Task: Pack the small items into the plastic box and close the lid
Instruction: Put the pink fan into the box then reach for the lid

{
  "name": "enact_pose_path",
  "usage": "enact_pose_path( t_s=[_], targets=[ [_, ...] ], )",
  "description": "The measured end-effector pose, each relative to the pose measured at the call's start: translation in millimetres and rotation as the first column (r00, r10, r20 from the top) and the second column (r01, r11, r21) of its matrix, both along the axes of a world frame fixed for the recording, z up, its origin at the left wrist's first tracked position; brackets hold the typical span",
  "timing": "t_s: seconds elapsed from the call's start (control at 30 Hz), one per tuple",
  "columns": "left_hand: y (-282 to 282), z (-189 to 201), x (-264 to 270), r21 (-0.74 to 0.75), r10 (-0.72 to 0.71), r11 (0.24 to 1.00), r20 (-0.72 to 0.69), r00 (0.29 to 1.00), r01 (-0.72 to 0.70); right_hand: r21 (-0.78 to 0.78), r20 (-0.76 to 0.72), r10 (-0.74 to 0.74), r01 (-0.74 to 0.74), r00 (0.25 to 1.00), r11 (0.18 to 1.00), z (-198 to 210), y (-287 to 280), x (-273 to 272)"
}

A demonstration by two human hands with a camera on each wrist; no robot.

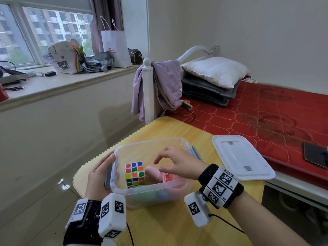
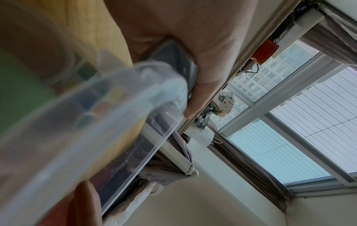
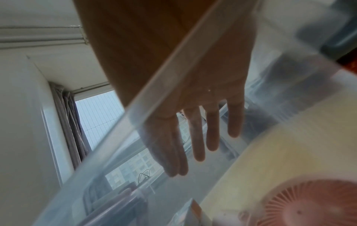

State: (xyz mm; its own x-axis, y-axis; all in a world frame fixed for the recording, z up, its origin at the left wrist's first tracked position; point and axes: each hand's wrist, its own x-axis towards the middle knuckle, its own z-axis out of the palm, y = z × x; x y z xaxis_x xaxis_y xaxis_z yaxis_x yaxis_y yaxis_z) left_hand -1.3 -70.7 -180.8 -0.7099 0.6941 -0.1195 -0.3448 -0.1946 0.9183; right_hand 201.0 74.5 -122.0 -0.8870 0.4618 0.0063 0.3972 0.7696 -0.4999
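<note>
Lid [image 1: 242,157] lies off beside the box [image 1: 152,189].

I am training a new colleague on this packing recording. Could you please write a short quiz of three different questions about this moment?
1. True or false: the lid is already on the plastic box.
2. Which hand is over the open box, holding nothing?
A. left hand
B. right hand
3. Fill in: beside the puzzle cube in the box lies a pink ____.

Key: 1 false, it lies on the table to the right of the box; 2 B; 3 fan.
</note>
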Motion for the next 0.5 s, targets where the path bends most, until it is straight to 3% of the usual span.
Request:
enact_pose_path(
  t_s=[0.17,0.27,0.37,0.5],
  targets=[
    [4,-8,-3,0.005,0.01,1.0,-0.014,1.0,-0.01,0.023,-0.196,-0.069,0.075,0.978,0.997,8,11,14],
    [10,-7,0,0.013,-0.022,1.0,-0.008,1.0,0.022,-0.046,-0.38,-0.241,0.243,0.893,0.969,17,31,36],
    [17,-5,4,0.041,-0.041,0.998,-0.003,0.999,0.041,-0.119,-0.458,-0.455,0.455,0.764,0.883,15,60,67],
    [23,-14,1,0.042,-0.02,0.999,-0.031,0.999,0.021,-0.11,-0.377,-0.668,0.685,0.641,0.72,-15,98,111]
  ],
)
